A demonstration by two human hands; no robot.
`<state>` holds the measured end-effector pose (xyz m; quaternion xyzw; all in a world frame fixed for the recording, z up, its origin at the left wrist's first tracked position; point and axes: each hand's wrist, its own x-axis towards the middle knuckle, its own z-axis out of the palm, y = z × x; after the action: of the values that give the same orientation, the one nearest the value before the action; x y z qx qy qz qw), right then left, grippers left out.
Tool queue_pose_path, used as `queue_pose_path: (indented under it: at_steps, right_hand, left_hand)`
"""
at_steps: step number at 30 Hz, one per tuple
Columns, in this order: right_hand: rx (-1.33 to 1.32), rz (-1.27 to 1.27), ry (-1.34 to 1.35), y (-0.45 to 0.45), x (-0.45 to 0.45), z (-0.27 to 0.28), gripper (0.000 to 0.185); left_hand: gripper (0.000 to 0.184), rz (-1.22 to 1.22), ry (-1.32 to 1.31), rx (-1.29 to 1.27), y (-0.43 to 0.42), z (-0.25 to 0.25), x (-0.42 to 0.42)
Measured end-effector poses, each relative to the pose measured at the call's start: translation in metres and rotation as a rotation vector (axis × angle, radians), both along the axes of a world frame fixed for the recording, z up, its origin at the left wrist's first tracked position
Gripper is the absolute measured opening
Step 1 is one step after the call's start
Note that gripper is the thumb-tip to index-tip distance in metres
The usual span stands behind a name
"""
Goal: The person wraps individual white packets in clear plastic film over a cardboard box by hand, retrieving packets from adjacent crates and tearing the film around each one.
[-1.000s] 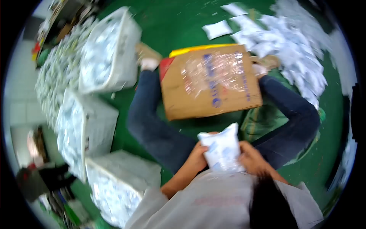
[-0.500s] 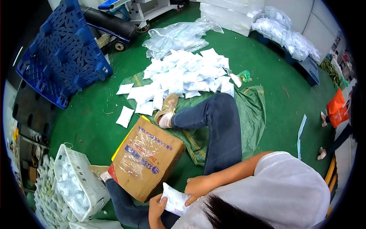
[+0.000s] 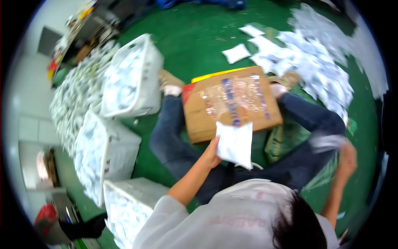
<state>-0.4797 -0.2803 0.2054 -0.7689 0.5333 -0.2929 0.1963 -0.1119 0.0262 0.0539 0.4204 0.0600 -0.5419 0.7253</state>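
My left hand (image 3: pixel 212 152) is closed on the edge of a white pillow-shaped packet (image 3: pixel 235 144), held up in front of a brown cardboard box (image 3: pixel 195 118). The box lies between my legs, with clear tape and printing on its top. Out to the right, over my knee, my right hand (image 3: pixel 347 159) is smeared by motion. A blurred white packet-like thing (image 3: pixel 326 142) is at its fingertips; whether the fingers grip it is unclear.
A heap of white packets (image 3: pixel 315 62) lies at the upper right, with a stray packet (image 3: pixel 236 53) beside it. To the left stand white baskets, including an upper basket (image 3: pixel 155 79) of packets. Behind them is a pile of pale green produce (image 3: pixel 74 95).
The view has swung left, bringing more baskets into sight. My hands, earlier together on one packet at my lap, are now apart: left raised with a packet, right stretched out sideways.
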Motion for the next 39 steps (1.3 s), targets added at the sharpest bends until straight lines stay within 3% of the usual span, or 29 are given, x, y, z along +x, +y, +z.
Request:
queue_pose_path:
  at_steps: [1, 2, 3, 4, 6, 8, 9, 10, 11, 13, 15, 16, 18, 20, 23, 26, 28, 30, 31, 33, 36, 39]
  right_hand:
    - [-0.125, -0.077, -0.211, -0.058, -0.068, -0.019, 0.033]
    - [-0.117, -0.208, -0.115, -0.122, -0.155, -0.035, 0.039]
    - [-0.199, -0.098, 0.263, -0.167, -0.236, -0.048, 0.043]
    - [0.054, -0.661, 0.907, -0.133, -0.187, -0.01, 0.047]
    - [-0.563, -0.427, 0.859, -0.153, -0.203, -0.031, 0.05]
    - [-0.415, -0.046, 0.295, -0.116, -0.078, -0.035, 0.048]
    - [-0.075, 0.015, -0.048, -0.096, -0.013, -0.054, 0.045]
    - [-0.041, 0.115, 0.013, -0.046, 0.08, -0.04, 0.042]
    - [0.199, 0.16, -0.009, -0.014, 0.142, -0.037, 0.04]
    - [0.182, 0.441, 0.007, -0.006, 0.208, -0.099, 0.043]
    - [0.168, 0.501, 0.077, 0.006, 0.26, -0.142, 0.05]
    - [0.051, 0.614, 0.174, 0.013, 0.276, -0.141, 0.051]
    - [-0.08, 0.638, 0.165, 0.023, 0.292, -0.147, 0.044]
    - [-0.079, 0.658, 0.18, 0.012, 0.298, -0.163, 0.036]
    - [-0.183, 0.749, 0.152, -0.008, 0.303, -0.183, 0.014]
    - [-0.255, 0.932, 0.21, -0.028, 0.31, -0.195, 0.011]
    - [-0.207, 1.003, 0.301, -0.031, 0.31, -0.179, 0.012]
    - [-0.294, 1.1, 0.129, -0.034, 0.308, -0.159, 0.011]
    - [-0.338, 1.147, 0.043, -0.037, 0.307, -0.15, 0.011]
    - [-0.169, 1.151, -0.021, -0.043, 0.308, -0.141, 0.01]
    - [0.017, 1.126, 0.022, -0.046, 0.306, -0.13, 0.008]
    - [-0.026, 1.21, 0.136, -0.055, 0.28, -0.116, 0.008]
  left_hand:
    - [0.067, 0.123, 0.01, 0.018, -0.005, 0.005, 0.015]
    - [0.061, 0.229, 0.025, 0.028, -0.01, 0.009, 0.034]
    - [0.059, 0.211, -0.051, 0.093, -0.012, 0.016, 0.056]
    - [0.057, 0.188, -0.119, 0.151, -0.022, 0.02, 0.075]
    - [0.051, 0.287, -0.364, 0.162, -0.063, 0.028, 0.104]
    - [0.05, 0.223, -0.442, 0.195, -0.096, 0.019, 0.129]
    - [0.047, 0.266, -0.434, 0.201, -0.114, 0.014, 0.134]
    - [0.048, 0.247, -0.445, 0.214, -0.124, 0.001, 0.139]
    - [0.048, 0.23, -0.459, 0.224, -0.133, -0.015, 0.146]
    - [0.043, 0.187, -0.522, 0.344, -0.144, -0.018, 0.147]
    - [0.056, 0.04, -0.933, 0.665, -0.145, -0.059, 0.162]
    - [0.06, -0.103, -1.127, 0.899, -0.14, -0.056, 0.165]
    - [0.06, -0.404, -1.502, 1.084, -0.113, -0.028, 0.152]
    - [0.045, -0.582, -1.527, 0.923, -0.08, 0.016, 0.121]
    - [0.027, -0.244, -2.1, 0.512, -0.042, -0.005, 0.103]
    - [0.021, -0.37, -1.953, 0.573, -0.048, -0.015, 0.122]
    - [0.02, -0.333, -2.108, 0.373, -0.049, -0.021, 0.137]
    - [0.02, -0.291, -2.19, 0.167, -0.045, -0.027, 0.15]
    - [0.018, -0.302, -2.077, 0.212, -0.043, -0.032, 0.155]
    - [0.014, -0.339, -1.845, 0.291, -0.033, -0.037, 0.163]
    - [0.012, -0.365, -1.718, 0.396, -0.026, 0.009, 0.158]
    - [0.015, -0.599, -1.872, 0.38, 0.016, 0.047, 0.157]
